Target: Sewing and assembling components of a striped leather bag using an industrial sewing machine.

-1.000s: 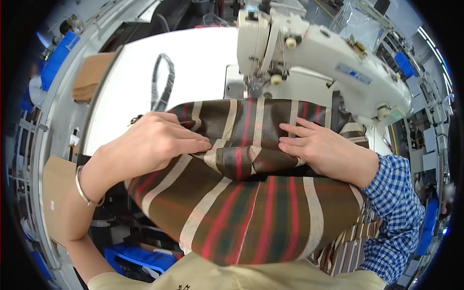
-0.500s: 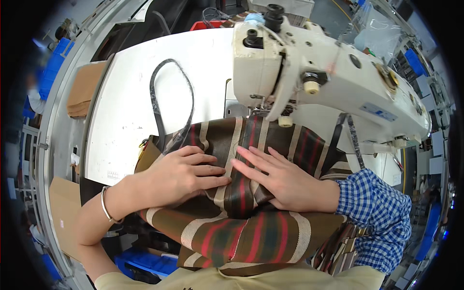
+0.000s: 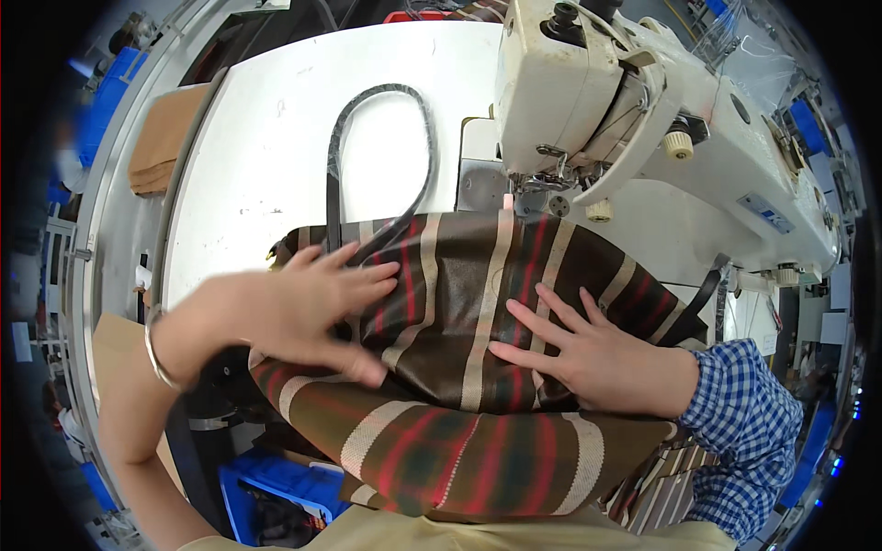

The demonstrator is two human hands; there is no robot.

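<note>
A large brown plaid piece of coated fabric (image 3: pixel 473 461) with cream and red stripes lies bunched across the front of the sewing table, its back edge by the needle area of a white sewing machine (image 3: pixel 542 101). My left hand (image 3: pixel 312 303), slightly blurred, has its fingers spread over the fabric's left part, close to a dark strap loop (image 3: pixel 424 138) that rises onto the white tabletop. My right hand (image 3: pixel 593 358) rests on the middle-right of the fabric with fingers apart, pressing on it. A second dark strap (image 3: pixel 698 303) shows at the fabric's right end.
The white tabletop (image 3: pixel 248 119) has a stack of brown pieces (image 3: pixel 165 138) beside it at left. A blue bin (image 3: pixel 253 496) sits below the table, cardboard (image 3: pixel 119 344) at lower left, a red tray (image 3: pixel 413 16) at the back. Blue bins and a blurred person are at far left.
The fabric is flatter, with more of its dark upper part showing. My left hand has lifted and spread. My right hand moved lower. The strap loop lies farther right in view.
</note>
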